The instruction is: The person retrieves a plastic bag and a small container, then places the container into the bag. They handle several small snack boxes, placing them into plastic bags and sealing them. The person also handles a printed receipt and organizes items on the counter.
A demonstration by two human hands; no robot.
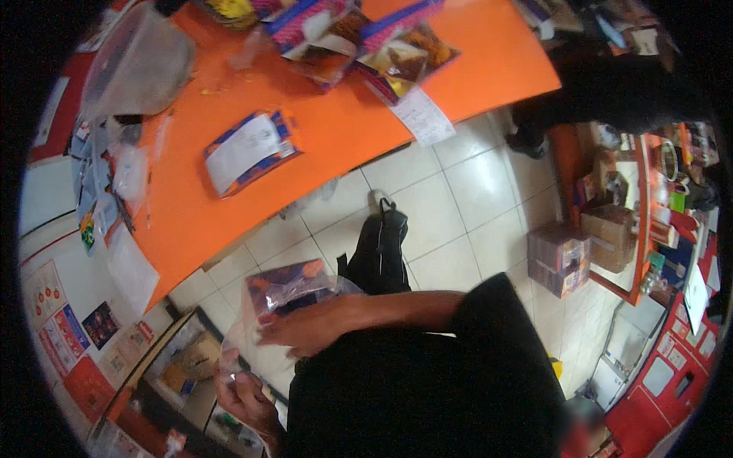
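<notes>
Low in the view, my left hand (246, 398) pinches the edge of a clear plastic bag (232, 343). Beside the bag's upper part is my right hand (312, 329), blurred, its fingers pointing left. A purple and orange package (286, 283) shows behind clear film, just above my right hand. Whether my right hand grips the package or lies against it cannot be told. On the orange table (332, 137) lies another blue and orange package (252, 151) with a white printed slip on top.
Several clear-fronted food packs (401, 57) lie at the table's far side, a paper slip (424, 117) over its edge. A clear plastic tub (140, 63) stands at the left. A black backpack (381, 246) is on the tiled floor. A person in dark clothing (618, 91) stands upper right.
</notes>
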